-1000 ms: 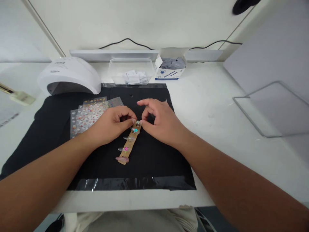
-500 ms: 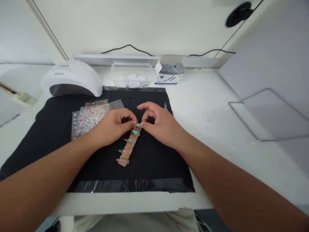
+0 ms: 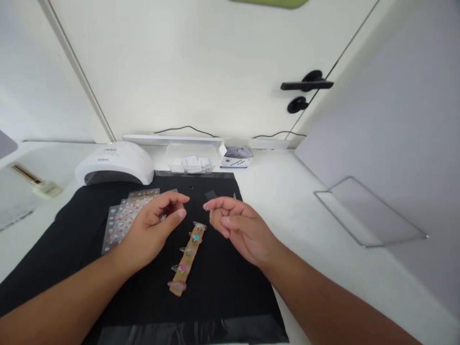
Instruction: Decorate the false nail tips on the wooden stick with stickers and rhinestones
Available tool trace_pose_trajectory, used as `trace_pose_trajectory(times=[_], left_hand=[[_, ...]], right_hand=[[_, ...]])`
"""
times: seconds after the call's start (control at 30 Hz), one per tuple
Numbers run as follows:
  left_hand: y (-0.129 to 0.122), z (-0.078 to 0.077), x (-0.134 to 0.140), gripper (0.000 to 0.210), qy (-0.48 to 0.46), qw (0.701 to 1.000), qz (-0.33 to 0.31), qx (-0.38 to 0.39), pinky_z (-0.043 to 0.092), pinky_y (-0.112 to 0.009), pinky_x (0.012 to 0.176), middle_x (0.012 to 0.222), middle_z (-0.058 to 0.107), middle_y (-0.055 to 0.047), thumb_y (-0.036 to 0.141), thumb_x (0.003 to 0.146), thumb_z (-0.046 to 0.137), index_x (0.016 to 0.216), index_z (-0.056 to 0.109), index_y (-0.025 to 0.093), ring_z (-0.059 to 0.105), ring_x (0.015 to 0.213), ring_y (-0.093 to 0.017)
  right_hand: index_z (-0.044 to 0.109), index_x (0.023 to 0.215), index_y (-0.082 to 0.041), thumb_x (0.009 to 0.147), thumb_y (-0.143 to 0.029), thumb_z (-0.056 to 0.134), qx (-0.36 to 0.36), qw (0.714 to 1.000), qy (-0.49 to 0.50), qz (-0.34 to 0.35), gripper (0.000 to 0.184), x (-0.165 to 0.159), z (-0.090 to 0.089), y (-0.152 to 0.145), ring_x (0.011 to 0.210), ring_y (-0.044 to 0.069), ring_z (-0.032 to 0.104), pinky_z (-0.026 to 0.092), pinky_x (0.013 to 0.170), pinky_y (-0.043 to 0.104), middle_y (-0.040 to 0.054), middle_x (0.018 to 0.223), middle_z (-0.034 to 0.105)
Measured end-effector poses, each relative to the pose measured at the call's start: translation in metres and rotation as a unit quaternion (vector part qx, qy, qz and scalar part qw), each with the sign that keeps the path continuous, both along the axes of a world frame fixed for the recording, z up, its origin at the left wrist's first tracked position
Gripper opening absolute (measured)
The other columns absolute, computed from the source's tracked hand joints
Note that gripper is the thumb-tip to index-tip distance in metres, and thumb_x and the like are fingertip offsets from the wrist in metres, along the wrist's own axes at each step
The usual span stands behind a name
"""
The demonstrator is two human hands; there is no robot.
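A tan strip (image 3: 184, 271) lies slantwise on the black mat (image 3: 230, 282), with several press-on nails set across it. One nail has a turquoise flower (image 3: 196, 237), another a pink flower (image 3: 182, 268), and the lowest is a pinkish nail (image 3: 177, 286). A clear nail (image 3: 199, 226) sits at the strip's top end. My left hand (image 3: 156, 230) hovers up and left of the strip, open, thumb and forefinger apart. To the right is my right hand (image 3: 242, 227), forefinger stretched out and other fingers bent, with nothing visible held. A small coloured spot shows at that fingertip.
Sticker sheets (image 3: 117, 218) lie partly behind my left hand. A white nail lamp (image 3: 115, 160), a clear tray (image 3: 172, 163) of small packets and an alcohol pads box (image 3: 234, 162) stand at the back. A wire frame (image 3: 373, 244) is at right.
Both hands have let go of the strip's top end and drawn apart. The strip stays on the mat. The view has tilted up, showing more of the door and its handle.
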State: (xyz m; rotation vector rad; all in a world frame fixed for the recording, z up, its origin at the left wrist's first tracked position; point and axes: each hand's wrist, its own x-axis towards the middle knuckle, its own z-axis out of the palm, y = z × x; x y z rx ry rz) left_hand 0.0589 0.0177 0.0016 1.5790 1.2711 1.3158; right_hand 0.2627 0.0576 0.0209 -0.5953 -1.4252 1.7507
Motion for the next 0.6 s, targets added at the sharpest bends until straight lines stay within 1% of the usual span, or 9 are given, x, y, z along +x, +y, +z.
trace_pose_trajectory(times=[0.07, 0.17, 0.23, 0.33, 0.4, 0.47, 0.6], left_hand=[[-0.008, 0.003, 0.002, 0.013, -0.038, 0.999, -0.003, 0.034, 0.048, -0.022, 0.072, 0.084, 0.062, 0.003, 0.024, 0.091, 0.059, 0.103, 0.064, 0.026, 0.058, 0.077, -0.011], [-0.019, 0.007, 0.007, 0.022, -0.072, 0.993, -0.033, 0.087, 0.049, -0.019, 0.075, 0.088, 0.063, 0.005, 0.016, 0.090, 0.062, 0.106, 0.062, 0.030, 0.059, 0.080, -0.009], [-0.024, 0.009, 0.009, 0.026, -0.052, 0.991, -0.052, 0.107, 0.048, -0.018, 0.076, 0.091, 0.064, 0.005, 0.012, 0.090, 0.061, 0.108, 0.062, 0.031, 0.060, 0.081, -0.008], [-0.026, 0.013, 0.010, 0.023, -0.009, 0.990, -0.058, 0.126, 0.048, -0.018, 0.074, 0.086, 0.062, 0.004, 0.010, 0.090, 0.060, 0.104, 0.063, 0.029, 0.058, 0.078, -0.008], [-0.027, 0.016, 0.009, 0.019, 0.007, 0.989, -0.055, 0.138, 0.047, -0.018, 0.073, 0.082, 0.061, 0.004, 0.010, 0.090, 0.061, 0.099, 0.063, 0.027, 0.058, 0.076, -0.008], [-0.027, 0.018, 0.010, 0.017, 0.003, 0.989, -0.046, 0.138, 0.047, -0.018, 0.072, 0.080, 0.061, 0.005, 0.009, 0.088, 0.062, 0.095, 0.063, 0.025, 0.057, 0.074, -0.008], [-0.031, 0.019, 0.014, 0.018, -0.042, 0.994, 0.006, 0.099, 0.049, -0.019, 0.069, 0.075, 0.062, 0.005, 0.007, 0.083, 0.066, 0.090, 0.061, 0.024, 0.058, 0.071, -0.009]], right_hand=[[0.071, 0.100, -0.015, 0.074, -0.020, 0.057, -0.019, 0.999, 0.032, 0.027, 0.030, -0.001, 0.000, -0.005, 0.054, 0.012, 0.038, 0.030, 0.063, 0.029, -0.0064, 0.051, 0.048], [0.072, 0.103, -0.015, 0.074, -0.021, 0.058, -0.040, 0.996, 0.054, 0.060, 0.032, -0.002, 0.001, -0.013, 0.055, 0.013, 0.039, 0.031, 0.065, 0.030, -0.0057, 0.050, 0.049], [0.073, 0.103, -0.015, 0.074, -0.021, 0.059, -0.049, 0.994, 0.056, 0.082, 0.033, -0.003, 0.003, -0.016, 0.054, 0.013, 0.039, 0.030, 0.063, 0.030, -0.0057, 0.049, 0.050], [0.073, 0.103, -0.016, 0.074, -0.023, 0.061, -0.056, 0.991, 0.048, 0.111, 0.032, -0.003, 0.006, -0.018, 0.052, 0.013, 0.040, 0.028, 0.060, 0.029, -0.0058, 0.049, 0.052], [0.073, 0.104, -0.017, 0.075, -0.024, 0.062, -0.057, 0.989, 0.046, 0.126, 0.032, -0.004, 0.007, -0.018, 0.053, 0.013, 0.041, 0.029, 0.061, 0.029, -0.0060, 0.050, 0.054], [0.073, 0.107, -0.018, 0.075, -0.024, 0.062, -0.052, 0.988, 0.049, 0.138, 0.034, -0.004, 0.007, -0.019, 0.053, 0.013, 0.043, 0.032, 0.063, 0.029, -0.0064, 0.050, 0.055], [0.071, 0.116, -0.019, 0.077, -0.023, 0.062, -0.054, 0.987, 0.047, 0.144, 0.040, -0.005, 0.006, -0.022, 0.052, 0.011, 0.044, 0.035, 0.065, 0.029, -0.0073, 0.054, 0.057]])
